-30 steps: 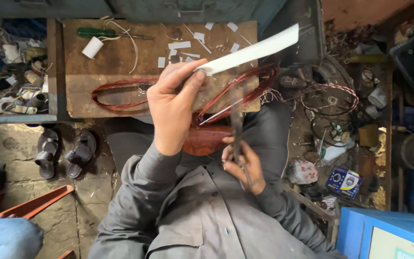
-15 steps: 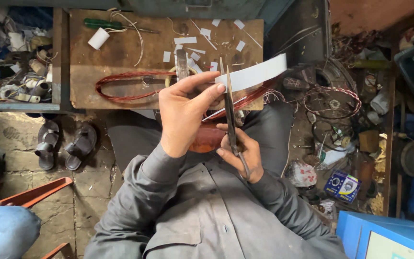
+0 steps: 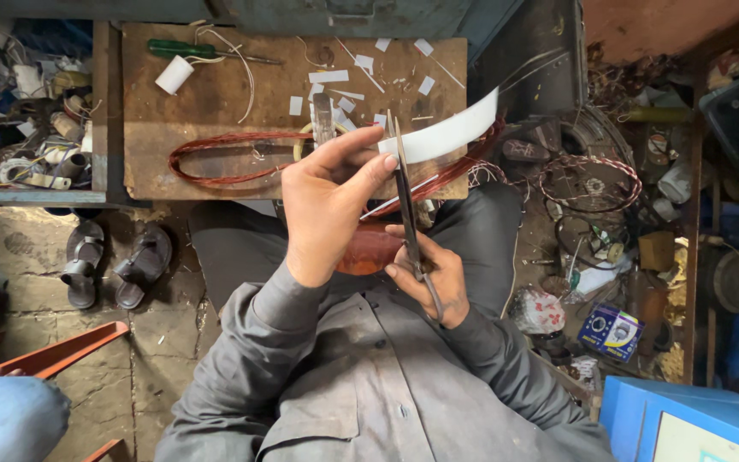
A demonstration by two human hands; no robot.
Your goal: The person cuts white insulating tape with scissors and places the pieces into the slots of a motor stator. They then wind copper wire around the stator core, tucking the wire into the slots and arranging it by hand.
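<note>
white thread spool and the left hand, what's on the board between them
In the head view, the copper wire loop lies on the wooden board between the white spool and the left hand, with small white paper offcuts just above that line.

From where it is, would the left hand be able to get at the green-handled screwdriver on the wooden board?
Probably not now: the left hand pinches the white paper strip, though bare wooden board lies before the green-handled screwdriver.

Hands over the board's near edge

The left hand [image 3: 328, 205] pinches a paper strip [image 3: 442, 137] running toward the board [image 3: 215, 103]'s right edge; scissors [image 3: 408, 210] in the right hand [image 3: 429, 274] stand just right of it. A screwdriver [image 3: 207, 51] and spool [image 3: 174, 74] lie at the far-left corner.
</note>
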